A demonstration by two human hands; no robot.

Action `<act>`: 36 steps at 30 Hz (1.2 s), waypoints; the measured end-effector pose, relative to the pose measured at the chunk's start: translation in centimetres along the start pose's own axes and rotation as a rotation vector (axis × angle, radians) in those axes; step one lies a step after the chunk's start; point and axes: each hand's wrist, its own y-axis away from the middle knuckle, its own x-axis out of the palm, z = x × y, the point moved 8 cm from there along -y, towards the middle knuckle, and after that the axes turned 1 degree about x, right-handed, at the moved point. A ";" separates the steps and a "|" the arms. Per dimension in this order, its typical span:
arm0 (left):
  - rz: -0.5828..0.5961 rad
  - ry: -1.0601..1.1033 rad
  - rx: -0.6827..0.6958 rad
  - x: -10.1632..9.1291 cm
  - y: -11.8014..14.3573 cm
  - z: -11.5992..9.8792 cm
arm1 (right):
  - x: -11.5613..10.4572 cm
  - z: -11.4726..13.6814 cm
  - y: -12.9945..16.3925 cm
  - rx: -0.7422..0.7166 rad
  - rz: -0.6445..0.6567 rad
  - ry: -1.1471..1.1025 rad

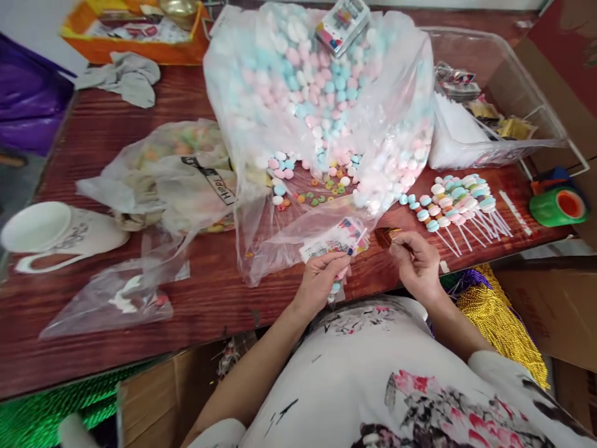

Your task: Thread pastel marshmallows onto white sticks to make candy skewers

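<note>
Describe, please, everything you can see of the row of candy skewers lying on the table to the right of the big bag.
The candy skewers lie flat on the dark wooden table, side by side in a loose fan, just right of the large clear bag of sweets. Each is a thin white stick threaded with small round pastel pieces in pink, blue and white. The candy ends point up-left toward the bag, the bare stick ends down-right. Neither hand touches them; the right hand is nearest, just below.

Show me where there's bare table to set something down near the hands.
Bare wood lies along the near table edge, between the flat clear bag and the left hand, and at the far left between grey cloth and crumpled bags. The big candy bag and candy skewers crowd the middle and right.
</note>
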 end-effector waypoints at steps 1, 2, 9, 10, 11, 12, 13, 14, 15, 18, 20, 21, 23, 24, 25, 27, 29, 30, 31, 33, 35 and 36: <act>-0.021 -0.009 0.010 -0.4 0.1 -0.1 | -0.5 -0.1 -0.2 -0.035 -0.037 0.079; -0.049 -0.014 0.018 -1.0 0.2 -0.3 | -1.3 -0.7 -0.6 -0.047 -0.072 0.182; -0.134 0.020 0.007 -3.1 0.7 -0.2 | -2.7 -8.1 -1.7 0.220 0.208 0.818; -0.117 0.002 0.018 -2.8 0.7 -0.3 | -2.3 -8.3 -1.5 0.224 0.236 0.839; -0.091 -0.021 0.029 -2.3 0.7 -0.3 | -1.8 -8.3 -1.4 0.224 0.255 0.845; -0.067 -0.043 0.038 -1.9 0.7 -0.3 | -1.3 -8.2 -1.3 0.224 0.265 0.847; -0.047 -0.060 0.040 -1.5 0.7 -0.1 | -0.9 -8.2 -1.1 0.225 0.272 0.854; -0.033 -0.071 0.033 -1.2 0.7 0.0 | -0.6 -8.3 -1.0 0.223 0.278 0.869; -0.030 -0.072 0.022 -1.1 0.8 0.2 | -0.4 -8.3 -0.8 0.217 0.285 0.886; -0.042 -0.060 -0.004 -0.9 0.8 0.6 | -0.2 -7.8 -0.2 0.185 0.283 0.853; -0.033 -0.060 -0.002 -0.6 0.8 0.6 | -0.4 -7.0 0.4 0.177 0.234 0.685; -0.025 -0.061 0.002 -0.4 0.8 0.5 | -0.7 -6.5 0.6 0.176 0.187 0.570; -0.011 -0.068 0.014 0.1 0.8 0.3 | -1.6 -5.7 0.9 0.169 0.076 0.364; -0.006 -0.075 0.020 0.3 0.8 0.2 | -2.1 -5.4 1.0 0.159 0.030 0.301; -0.006 -0.083 0.025 0.4 0.9 0.1 | -2.5 -5.2 0.9 0.147 -0.001 0.281; -0.009 -0.107 0.035 0.5 1.0 0.0 | -3.0 -5.3 0.8 0.137 -0.007 0.346; -0.024 -0.126 0.049 0.3 1.0 -0.1 | -2.9 -5.9 0.7 0.156 0.035 0.459; -0.035 -0.132 0.058 0.1 1.0 -0.1 | -2.6 -6.2 0.7 0.171 0.063 0.510; -0.045 -0.138 0.065 0.0 1.0 -0.1 | -2.3 -6.5 0.8 0.186 0.089 0.556; -0.057 -0.157 0.074 -0.3 0.9 -0.1 | -1.3 -6.7 0.9 0.204 0.121 0.648; -0.048 -0.179 0.084 -0.3 0.9 0.0 | -0.5 -6.7 0.9 0.218 0.125 0.754; -0.038 -0.187 0.092 -0.2 0.9 0.0 | -0.2 -6.7 0.7 0.217 0.134 0.796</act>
